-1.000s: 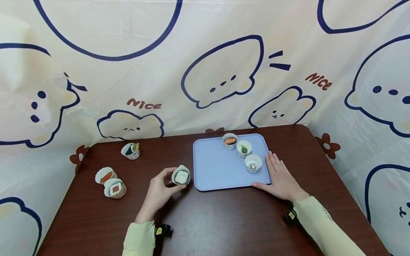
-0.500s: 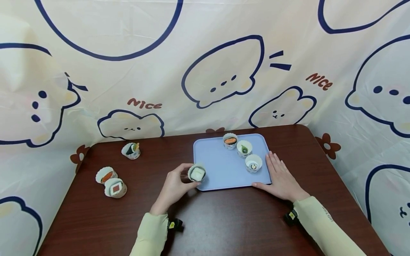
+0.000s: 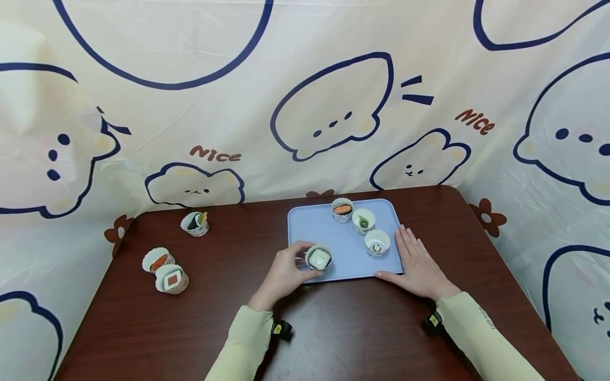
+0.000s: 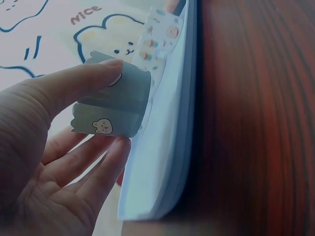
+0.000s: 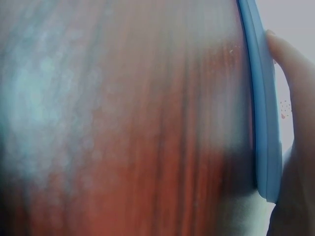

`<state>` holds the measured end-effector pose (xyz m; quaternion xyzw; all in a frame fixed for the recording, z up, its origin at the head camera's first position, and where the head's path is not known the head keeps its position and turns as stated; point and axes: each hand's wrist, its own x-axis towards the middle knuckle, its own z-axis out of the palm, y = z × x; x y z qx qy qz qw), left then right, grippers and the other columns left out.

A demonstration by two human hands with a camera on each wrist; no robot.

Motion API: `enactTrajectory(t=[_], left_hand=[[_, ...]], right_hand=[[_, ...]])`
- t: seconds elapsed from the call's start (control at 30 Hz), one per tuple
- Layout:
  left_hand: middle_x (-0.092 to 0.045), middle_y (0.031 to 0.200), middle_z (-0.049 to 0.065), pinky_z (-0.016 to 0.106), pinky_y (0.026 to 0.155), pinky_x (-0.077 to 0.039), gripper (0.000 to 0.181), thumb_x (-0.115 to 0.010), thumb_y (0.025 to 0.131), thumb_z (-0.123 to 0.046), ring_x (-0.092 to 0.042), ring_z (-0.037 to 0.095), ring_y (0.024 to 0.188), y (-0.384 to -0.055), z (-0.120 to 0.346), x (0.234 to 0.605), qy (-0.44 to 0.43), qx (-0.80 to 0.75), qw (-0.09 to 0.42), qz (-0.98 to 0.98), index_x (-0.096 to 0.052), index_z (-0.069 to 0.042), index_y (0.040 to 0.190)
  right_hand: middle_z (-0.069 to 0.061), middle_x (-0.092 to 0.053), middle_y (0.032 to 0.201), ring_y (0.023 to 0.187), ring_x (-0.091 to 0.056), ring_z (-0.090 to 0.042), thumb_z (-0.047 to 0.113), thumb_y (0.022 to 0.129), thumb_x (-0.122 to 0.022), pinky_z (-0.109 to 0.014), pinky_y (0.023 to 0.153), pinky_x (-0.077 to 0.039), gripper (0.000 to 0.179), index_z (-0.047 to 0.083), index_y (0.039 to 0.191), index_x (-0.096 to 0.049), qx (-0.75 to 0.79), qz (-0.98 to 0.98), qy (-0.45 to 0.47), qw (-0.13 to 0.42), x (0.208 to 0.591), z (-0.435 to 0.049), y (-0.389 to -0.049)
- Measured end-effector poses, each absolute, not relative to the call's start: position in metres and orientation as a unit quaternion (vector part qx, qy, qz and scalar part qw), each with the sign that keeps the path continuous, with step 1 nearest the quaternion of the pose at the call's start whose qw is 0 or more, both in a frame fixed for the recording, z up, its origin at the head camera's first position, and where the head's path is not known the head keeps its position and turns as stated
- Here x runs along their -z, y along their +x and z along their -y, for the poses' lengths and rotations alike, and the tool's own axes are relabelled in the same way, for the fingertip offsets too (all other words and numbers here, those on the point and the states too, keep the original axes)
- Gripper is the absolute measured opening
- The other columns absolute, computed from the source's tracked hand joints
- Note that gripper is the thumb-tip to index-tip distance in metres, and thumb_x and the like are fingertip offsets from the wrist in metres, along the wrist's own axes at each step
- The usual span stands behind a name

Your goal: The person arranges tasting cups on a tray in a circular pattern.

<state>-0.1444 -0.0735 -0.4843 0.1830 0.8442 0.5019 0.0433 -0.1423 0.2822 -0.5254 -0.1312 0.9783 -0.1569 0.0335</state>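
My left hand [image 3: 285,272] grips a small pale-green paper cup [image 3: 319,258] holding a white-topped sushi piece, over the front left part of the blue tray [image 3: 314,222]. In the left wrist view, the thumb lies on one side of this cup [image 4: 106,115], printed with a small bear, and the fingers support the other. On the tray's right half stand three paper cups: one with orange-topped sushi [image 3: 342,210], one with a green piece [image 3: 364,221] and one with a small roll [image 3: 377,243]. My right hand [image 3: 421,267] rests flat along the tray's right edge, fingers straight.
On the left of the brown table [image 3: 333,328] two paper cups sit together, one with an orange piece [image 3: 159,261] and one with a pink-square topping [image 3: 172,280]. Another cup with a dark wrapped piece [image 3: 195,224] stands farther back. A printed curtain [image 3: 267,180] hangs behind.
My left hand has carried the pale-green cup rightward, from beside the tray to over its front left part. The right hand and the other cups have stayed put.
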Motion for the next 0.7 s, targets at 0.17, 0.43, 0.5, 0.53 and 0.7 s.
enactTrajectory(t=[0.17,0.43,0.5,0.53,0.7], left_hand=[[-0.068,0.12,0.005,0.037,0.092,-0.055,0.057,-0.091,0.078,-0.011,-0.065,0.022,0.105,-0.148,0.059,0.485,0.19,-0.5,0.058,-0.843,-0.064,-0.007,0.128],[-0.068,0.119,0.003,0.034,0.09,-0.055,0.058,-0.091,0.078,-0.013,-0.066,0.021,0.103,-0.153,0.039,0.488,0.193,-0.503,0.074,-0.839,-0.064,-0.008,0.129],[-0.068,0.118,0.004,0.034,0.089,-0.055,0.058,-0.091,0.078,-0.013,-0.067,0.022,0.101,-0.154,0.035,0.489,0.193,-0.505,0.077,-0.838,-0.064,-0.008,0.129],[-0.068,0.117,0.004,0.035,0.088,-0.055,0.059,-0.091,0.078,-0.014,-0.067,0.022,0.101,-0.155,0.033,0.489,0.192,-0.506,0.078,-0.837,-0.064,-0.008,0.129],[-0.069,0.115,0.005,0.036,0.087,-0.056,0.059,-0.092,0.077,-0.015,-0.066,0.022,0.099,-0.157,0.021,0.491,0.188,-0.511,0.079,-0.835,-0.065,-0.007,0.129]], right_hand=[[-0.021,-0.001,0.168,0.153,0.0,-0.036,0.085,0.083,-0.052,-0.057,0.12,-0.01,0.126,-0.003,0.161,-0.008,0.157,-0.978,-0.131,0.034,0.525,-0.282,-0.143],[-0.022,-0.002,0.168,0.153,0.0,-0.036,0.084,0.083,-0.053,-0.058,0.12,-0.011,0.125,-0.004,0.161,-0.008,0.158,-0.978,-0.131,0.032,0.525,-0.282,-0.143],[-0.022,-0.002,0.167,0.153,0.0,-0.036,0.084,0.083,-0.052,-0.058,0.12,-0.011,0.125,-0.004,0.161,-0.008,0.158,-0.978,-0.131,0.032,0.525,-0.282,-0.142],[-0.022,-0.002,0.167,0.153,0.0,-0.036,0.084,0.083,-0.052,-0.058,0.12,-0.011,0.125,-0.004,0.161,-0.008,0.158,-0.978,-0.13,0.033,0.525,-0.282,-0.142],[-0.022,-0.002,0.167,0.153,0.001,-0.035,0.084,0.083,-0.052,-0.057,0.12,-0.01,0.125,-0.004,0.161,-0.008,0.157,-0.979,-0.129,0.034,0.524,-0.282,-0.142]])
